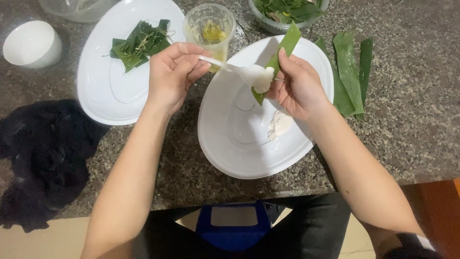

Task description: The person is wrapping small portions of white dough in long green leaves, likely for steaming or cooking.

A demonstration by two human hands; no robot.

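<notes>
Leaf (287,43) in right hand (299,88), long axis steep, tip up-right

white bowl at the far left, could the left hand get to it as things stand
Probably yes, but not freely: the left hand holds a white spoon. Only the oval plate lies between it and the white bowl.
</notes>
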